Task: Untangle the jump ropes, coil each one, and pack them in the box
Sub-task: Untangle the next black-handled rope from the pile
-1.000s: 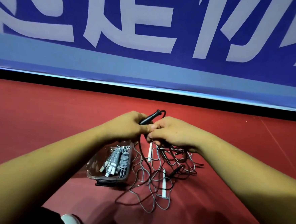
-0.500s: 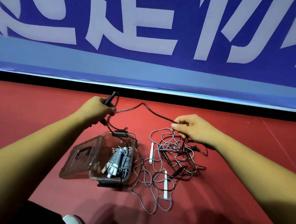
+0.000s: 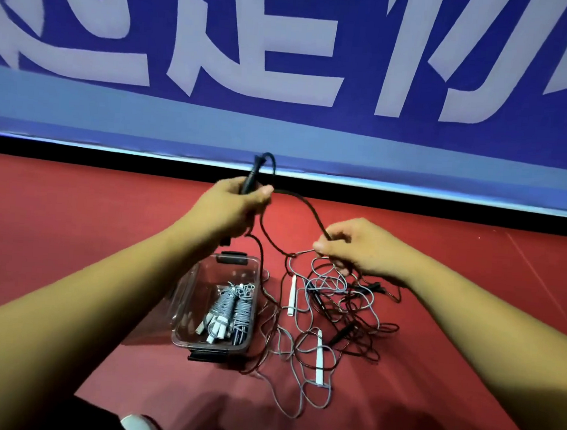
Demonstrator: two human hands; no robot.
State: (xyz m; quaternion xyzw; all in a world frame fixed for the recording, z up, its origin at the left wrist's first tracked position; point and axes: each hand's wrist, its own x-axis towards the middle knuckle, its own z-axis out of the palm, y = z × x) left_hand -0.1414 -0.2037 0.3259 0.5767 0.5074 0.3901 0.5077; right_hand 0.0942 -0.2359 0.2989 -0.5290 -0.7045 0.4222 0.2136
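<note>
My left hand [image 3: 236,204] grips the black handle [image 3: 254,172] of a black jump rope, raised above the box. From it the black cord [image 3: 309,210] arcs right to my right hand [image 3: 357,247], which pinches it just above the tangle. The tangle [image 3: 333,305] of grey and black ropes lies on the red floor, with white handles [image 3: 292,294] and black handles in it. A clear plastic box [image 3: 214,346] left of the tangle holds coiled grey ropes [image 3: 232,308] with white handles.
A blue banner wall [image 3: 284,80] with white characters rises behind, above a black strip. Red floor [image 3: 73,220] spreads to both sides. The tips of my white shoes [image 3: 136,426] show at the bottom edge. The box lid is hidden under my left forearm.
My hands first spread apart, stretching the black cord. Since then my left hand has swung right and up with the handle, and the cord between the hands has slackened into an arc.
</note>
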